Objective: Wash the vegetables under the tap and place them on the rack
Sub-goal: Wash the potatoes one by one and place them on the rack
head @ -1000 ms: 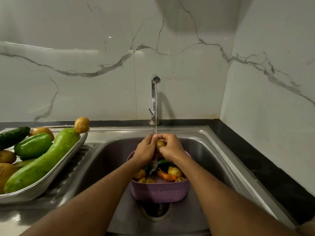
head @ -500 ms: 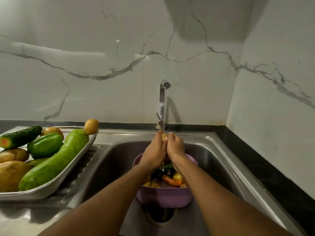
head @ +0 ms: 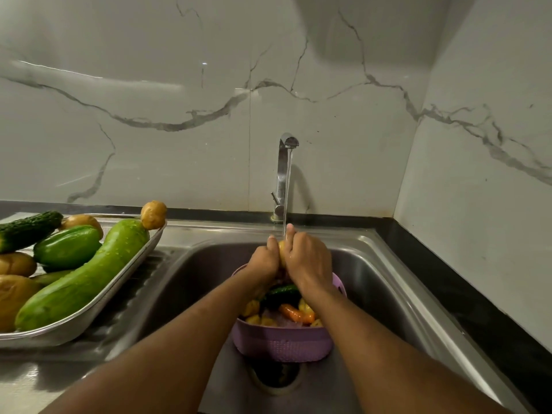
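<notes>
Under the tap's stream [head: 286, 192], a small yellowish vegetable, probably a potato [head: 281, 251], sits squeezed between both hands. Left hand [head: 264, 261] curls round it from the left; right hand [head: 307, 261] wraps it from the right, fingertips up into the water. Only a narrow sliver of the potato shows between the two hands; its shape and lower end are hidden.

Water falls from the steel tap [head: 285, 174] onto the top of the right hand's fingers, directly above the potato.

Below the hands: purple perforated colander [head: 283, 343] standing in the sink basin [head: 191, 282], over the drain [head: 276, 376]. Contents partly covered by the wrists: a carrot [head: 294, 313], a dark green cucumber [head: 283, 289], several yellow pieces too small to identify.

Left of the basin, on the ribbed drainboard: steel tray [head: 98, 306] serving as the rack, cut off at the frame's left edge. On it: a long pale-green gourd [head: 86, 279] with droplets, a green capsicum [head: 67, 248], a dark bumpy cucumber [head: 28, 230], several potatoes, one [head: 153, 214] perched at the far corner of the tray.

Marble-patterned wall [head: 179, 115] behind and to the right.
</notes>
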The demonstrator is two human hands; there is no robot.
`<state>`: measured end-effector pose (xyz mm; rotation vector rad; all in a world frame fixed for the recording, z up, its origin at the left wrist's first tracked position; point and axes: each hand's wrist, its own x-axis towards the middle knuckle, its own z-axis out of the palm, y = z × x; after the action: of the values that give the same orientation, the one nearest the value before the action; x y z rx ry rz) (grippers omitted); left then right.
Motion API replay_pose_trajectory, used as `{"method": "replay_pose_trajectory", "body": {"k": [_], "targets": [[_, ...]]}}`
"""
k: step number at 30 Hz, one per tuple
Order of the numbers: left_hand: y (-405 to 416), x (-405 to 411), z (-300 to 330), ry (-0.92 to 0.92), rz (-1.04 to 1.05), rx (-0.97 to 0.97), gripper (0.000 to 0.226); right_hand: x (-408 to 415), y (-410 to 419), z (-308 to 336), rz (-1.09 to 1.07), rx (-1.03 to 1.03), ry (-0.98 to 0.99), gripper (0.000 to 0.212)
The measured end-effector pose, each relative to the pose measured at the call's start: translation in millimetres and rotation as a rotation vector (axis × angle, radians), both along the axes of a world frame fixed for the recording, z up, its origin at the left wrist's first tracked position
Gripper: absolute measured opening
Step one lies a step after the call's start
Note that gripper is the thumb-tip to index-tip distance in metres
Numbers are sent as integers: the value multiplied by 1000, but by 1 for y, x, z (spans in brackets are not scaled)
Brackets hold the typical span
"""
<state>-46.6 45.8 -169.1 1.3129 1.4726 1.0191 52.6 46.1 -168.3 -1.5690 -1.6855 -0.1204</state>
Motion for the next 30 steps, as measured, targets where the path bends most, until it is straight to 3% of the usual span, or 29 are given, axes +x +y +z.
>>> {"method": "replay_pose_trajectory", "body": {"k": [2, 5, 7, 10, 13, 16, 19, 23, 27, 29, 30], "targets": [[-1, 1, 2, -98, 20, -112, 66, 0, 0, -3, 66, 44, -72, 52], [4, 4, -4, -92, 94, 42, 65, -5, 2, -6, 111, 28, -31, 46], [6, 1, -10, 70, 81, 278, 52, -6, 6, -4, 75, -56, 166, 48], [1, -7, -14, 192, -38, 521, 28, -4, 13, 3, 39, -356, 560, 48], [-3, -10, -13, 319, -204, 606, 18, 1, 5, 9, 58, -608, 982, 51], [-7, -11, -12, 458, -277, 622, 32, 10, -1, 12, 70, -719, 1155, 52], [-8, -9, -11, 535, -170, 610, 22, 8, 1, 10, 40, -726, 984, 48], [4, -8, -19, 451, -46, 437, 9, -2, 1, 0, -19, -355, 344, 57], [2, -6, -14, -71, 42, 97, 39, -6, -6, 0, 39, -117, -25, 59], [-2, -6, -11, -180, 52, 48, 52, -5, -5, -1, 68, -97, -61, 56], [-2, -6, -11, -144, 45, 102, 58, -6, -4, -1, 65, -109, -21, 55]]}}
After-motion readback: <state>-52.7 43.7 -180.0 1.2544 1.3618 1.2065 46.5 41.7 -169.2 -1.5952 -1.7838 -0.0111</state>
